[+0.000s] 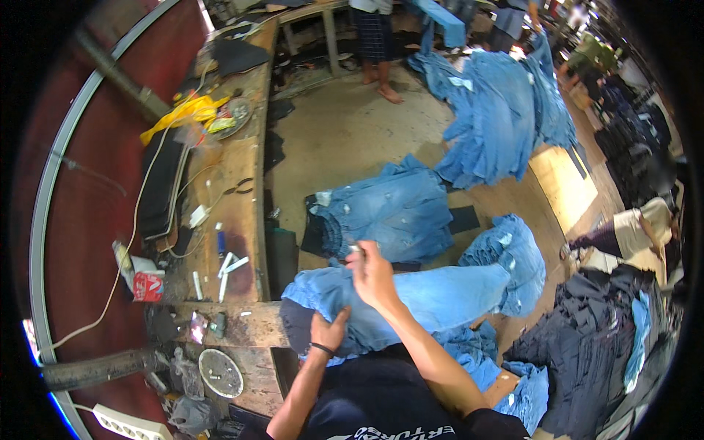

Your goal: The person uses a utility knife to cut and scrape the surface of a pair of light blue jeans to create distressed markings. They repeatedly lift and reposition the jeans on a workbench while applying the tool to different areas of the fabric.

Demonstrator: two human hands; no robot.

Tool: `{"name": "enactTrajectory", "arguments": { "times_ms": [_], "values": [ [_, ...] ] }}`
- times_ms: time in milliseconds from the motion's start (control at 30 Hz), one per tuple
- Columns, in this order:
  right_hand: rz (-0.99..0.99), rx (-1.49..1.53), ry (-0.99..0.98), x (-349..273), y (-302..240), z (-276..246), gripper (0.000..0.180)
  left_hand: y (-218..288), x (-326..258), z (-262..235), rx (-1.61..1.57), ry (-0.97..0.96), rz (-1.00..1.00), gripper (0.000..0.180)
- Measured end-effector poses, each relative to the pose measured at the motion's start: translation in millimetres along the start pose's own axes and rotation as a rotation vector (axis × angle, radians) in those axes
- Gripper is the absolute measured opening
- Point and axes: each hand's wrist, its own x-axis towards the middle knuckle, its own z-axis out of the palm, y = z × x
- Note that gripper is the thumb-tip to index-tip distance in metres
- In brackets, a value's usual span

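Observation:
A pair of light-blue jeans (447, 297) lies stretched from in front of my body toward the right, its far end bunched up. At its left end a dark rounded patch (295, 326) shows; I cannot tell whether it is cloth or a support. My left hand (328, 334), with a black band at the wrist, grips the denim near this end, thumb apart on top and fingers partly hidden. Above the jeans my right hand (374, 277) is raised with its fingers closed in a pinch. A small pale thing shows at the fingertips, too blurred to name.
On the left wooden bench (246, 165) lie pliers (240, 187), white sticks (224, 286), a blue cylinder (221, 242) and a yellow bag (194, 114). Denim piles (396, 205) (499, 117) stand ahead; dark garments (587, 337) lie at right. Other people stand farther off.

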Motion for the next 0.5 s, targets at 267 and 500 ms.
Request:
{"name": "enactTrajectory", "arguments": {
  "times_ms": [267, 500],
  "values": [
    [-0.014, -0.709, -0.990, 37.4, -18.2, 129.3, 0.075, -19.3, -23.8, 13.7, -0.107, -0.171, -0.377, 0.085],
    [0.347, -0.668, -0.697, 61.1, 32.7, 96.5, 0.060, 5.2, -2.7, 10.2, 0.162, -0.313, -0.425, 0.073]
  ]
}}
